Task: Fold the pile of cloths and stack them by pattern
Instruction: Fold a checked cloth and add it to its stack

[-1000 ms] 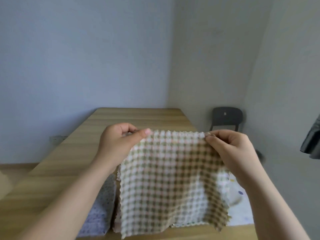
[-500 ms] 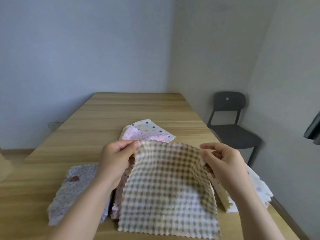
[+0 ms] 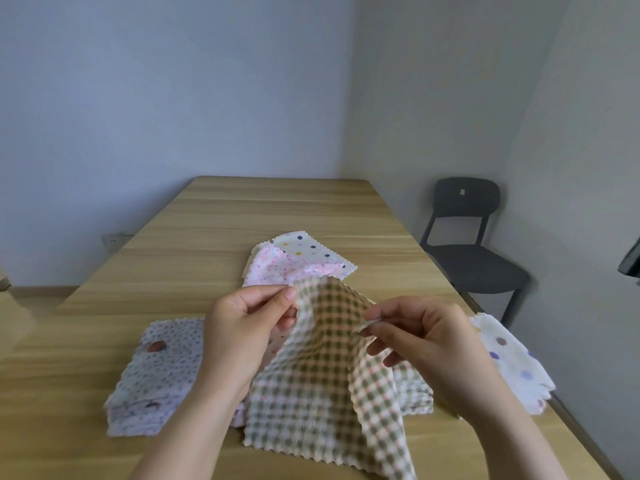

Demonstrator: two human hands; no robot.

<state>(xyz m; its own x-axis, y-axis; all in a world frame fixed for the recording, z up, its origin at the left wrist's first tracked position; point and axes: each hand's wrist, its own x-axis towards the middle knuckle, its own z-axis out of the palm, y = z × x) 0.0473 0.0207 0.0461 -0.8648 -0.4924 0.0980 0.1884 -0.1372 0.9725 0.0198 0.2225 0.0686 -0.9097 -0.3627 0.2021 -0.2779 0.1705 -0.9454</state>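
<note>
I could not make out everything from my station: the checked cloth (image 3: 311, 382) ran off the bottom edge of the view at five o'clock; it covered most of the pile beneath it, so I could not count what lay there; a dark object (image 3: 631, 261) at three o'clock was cut by the frame edge and I could not identify it; both forearms left the view at the bottom.

The wooden table (image 3: 277, 209) stretched away toward twelve o'clock into a corner of pale walls; a dark chair (image 3: 467, 244) stood beside the table at two o'clock; a wall socket (image 3: 112, 240) sat low at ten o'clock.

On the table, a folded lilac spotted stack (image 3: 156, 372) lay at eight o'clock, just beside the left wrist; a pink speckled cloth (image 3: 277, 268) and a cream dotted cloth (image 3: 304, 245) lay at twelve o'clock from the hands, overlapping; a white dotted cloth (image 3: 509, 358) overhung the table edge at four o'clock.

The left hand (image 3: 242, 327) pinched the checked cloth's upper edge between thumb and forefinger, its other fingers curled behind; the right hand (image 3: 429, 337) pinched another edge between thumb and forefinger, its remaining fingers loosely spread; the cloth rose in a ridge between the two pinches and draped down toward six o'clock, its lower zigzag hem resting on the table.
</note>
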